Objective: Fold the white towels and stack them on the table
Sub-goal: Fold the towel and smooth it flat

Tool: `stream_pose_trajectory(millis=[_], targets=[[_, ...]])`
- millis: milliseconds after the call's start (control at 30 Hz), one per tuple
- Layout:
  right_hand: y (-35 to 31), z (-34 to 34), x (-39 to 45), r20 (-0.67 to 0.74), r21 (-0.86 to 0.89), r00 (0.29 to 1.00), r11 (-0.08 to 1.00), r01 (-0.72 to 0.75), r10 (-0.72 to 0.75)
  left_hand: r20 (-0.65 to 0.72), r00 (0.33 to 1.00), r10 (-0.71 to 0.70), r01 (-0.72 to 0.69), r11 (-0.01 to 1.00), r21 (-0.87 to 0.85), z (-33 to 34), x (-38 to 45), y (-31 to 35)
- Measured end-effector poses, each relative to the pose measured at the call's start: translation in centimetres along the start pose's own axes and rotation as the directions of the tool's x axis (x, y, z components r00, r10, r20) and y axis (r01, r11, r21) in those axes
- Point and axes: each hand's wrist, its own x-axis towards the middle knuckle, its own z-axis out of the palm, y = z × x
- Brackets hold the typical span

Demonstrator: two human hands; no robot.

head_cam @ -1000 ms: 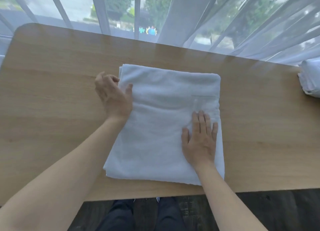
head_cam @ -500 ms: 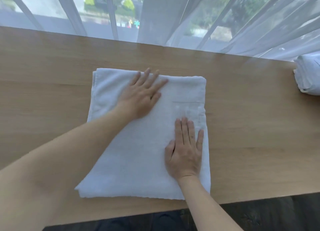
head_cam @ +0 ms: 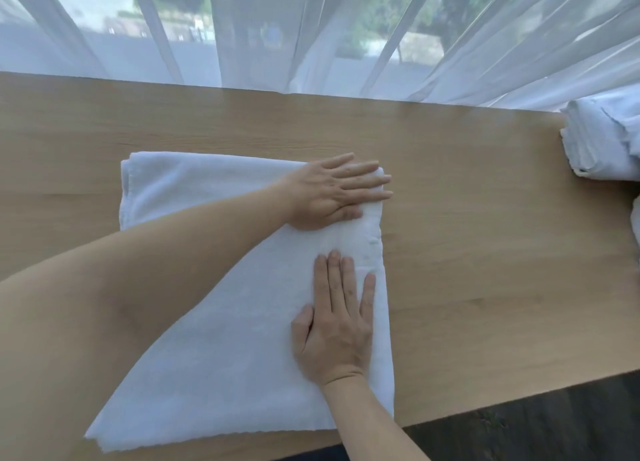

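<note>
One wooden worktop (head_cam: 485,253) fills my view; one folded white towel (head_cam: 214,305) lies flat at its near edge; more white towels (head_cam: 602,142) sit far right, count unclear; my left hand (head_cam: 329,194) and right hand (head_cam: 336,332) press it, each grip flat-fingered; no writing readable.

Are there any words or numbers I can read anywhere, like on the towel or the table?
None: the white towel under both hands, the wooden table, the folded towels at the right edge and the sheer curtain show no readable words, numbers or labels.
</note>
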Motion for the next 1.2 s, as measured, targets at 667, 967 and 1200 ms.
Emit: stream_pose_trajectory(millis=[667, 967, 1200], targets=[[0.0, -0.2, 0.1, -0.029, -0.034, 0.999, 0.999, 0.018, -0.018, -0.060, 0.656, -0.753, 0.745, 0.658, -0.113, 2.2, -16.0, 8.4], [-0.3, -0.3, -0.1, -0.062, -0.031, 0.998, 1.000, 0.003, -0.005, -0.148, 0.516, -0.843, 0.810, 0.537, -0.234, 1.0, -17.7, 5.5], [-0.3, -0.6, -0.2, -0.046, -0.025, 0.999, 1.000, -0.006, 0.005, -0.083, 0.569, -0.818, 0.801, 0.574, -0.172, 5.5, -21.2, 19.7]])
